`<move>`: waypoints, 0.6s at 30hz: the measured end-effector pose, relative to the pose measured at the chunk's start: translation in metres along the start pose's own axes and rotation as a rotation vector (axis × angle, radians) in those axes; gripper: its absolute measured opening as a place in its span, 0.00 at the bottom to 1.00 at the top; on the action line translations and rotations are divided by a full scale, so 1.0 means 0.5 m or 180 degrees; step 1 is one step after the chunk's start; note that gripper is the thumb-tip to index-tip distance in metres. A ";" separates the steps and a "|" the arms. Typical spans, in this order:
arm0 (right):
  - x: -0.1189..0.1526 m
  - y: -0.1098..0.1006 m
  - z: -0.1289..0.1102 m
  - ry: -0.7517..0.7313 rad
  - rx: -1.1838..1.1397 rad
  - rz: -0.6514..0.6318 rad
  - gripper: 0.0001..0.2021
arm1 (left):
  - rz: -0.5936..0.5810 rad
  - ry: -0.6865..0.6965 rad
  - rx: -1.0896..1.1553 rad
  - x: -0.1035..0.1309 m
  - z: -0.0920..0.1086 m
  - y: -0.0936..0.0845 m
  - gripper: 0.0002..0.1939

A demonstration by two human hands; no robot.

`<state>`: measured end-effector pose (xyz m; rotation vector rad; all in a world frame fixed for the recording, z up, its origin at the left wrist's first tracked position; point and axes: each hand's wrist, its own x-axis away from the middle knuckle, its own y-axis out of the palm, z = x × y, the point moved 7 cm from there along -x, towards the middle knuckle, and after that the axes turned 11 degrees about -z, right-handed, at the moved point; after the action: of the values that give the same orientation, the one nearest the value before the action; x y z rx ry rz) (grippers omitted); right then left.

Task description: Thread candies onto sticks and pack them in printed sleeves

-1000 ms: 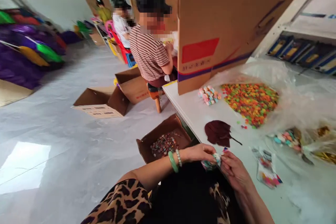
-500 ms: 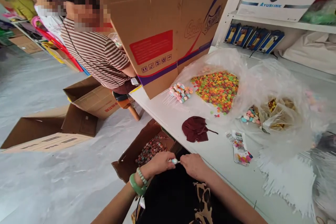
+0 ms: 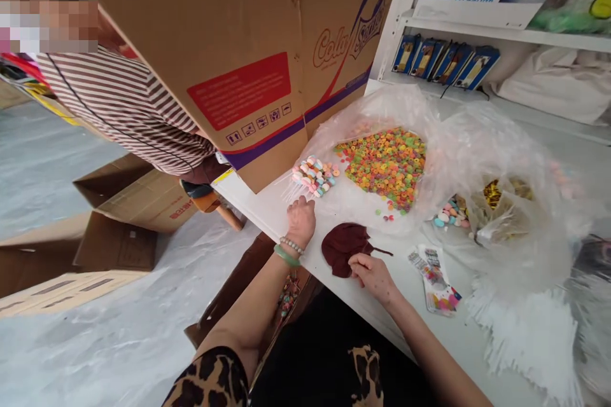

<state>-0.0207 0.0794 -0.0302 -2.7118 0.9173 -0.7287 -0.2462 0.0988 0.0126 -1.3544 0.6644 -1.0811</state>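
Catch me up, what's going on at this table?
A person works bare-handed at a white table. The left hand is beside a bundle of pastel pieces on white sticks; whether it touches them is unclear. The right hand is at the edge of a maroon cloth, its fingers curled. Behind lie small coloured rings on clear plastic. An open cardboard box below the table edge holds small pieces.

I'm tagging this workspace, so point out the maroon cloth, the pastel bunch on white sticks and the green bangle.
Maroon cloth (image 3: 340, 247), head view: middle of its upper surface.
Pastel bunch (image 3: 315, 176), head view: on its clustered pieces.
Green bangle (image 3: 287, 256), head view: outer face of the band.
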 end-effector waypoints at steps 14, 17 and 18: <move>-0.108 -0.029 -0.047 -0.0095 -0.0962 0.0491 0.11 | 0.0552 -0.0328 0.1883 -0.010 -0.042 0.009 0.10; -0.134 -0.020 -0.081 -0.0264 -0.1080 0.0662 0.13 | 0.0667 -0.0101 0.3140 0.055 -0.002 0.034 0.09; -0.138 -0.014 -0.089 -0.0335 -0.1123 0.0690 0.14 | 0.0648 -0.0074 0.3437 0.076 0.016 0.048 0.08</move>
<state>-0.0871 0.1265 -0.0168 -2.8405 1.4010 -0.4093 -0.2185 0.0656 -0.0019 -0.3525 0.1153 -1.0080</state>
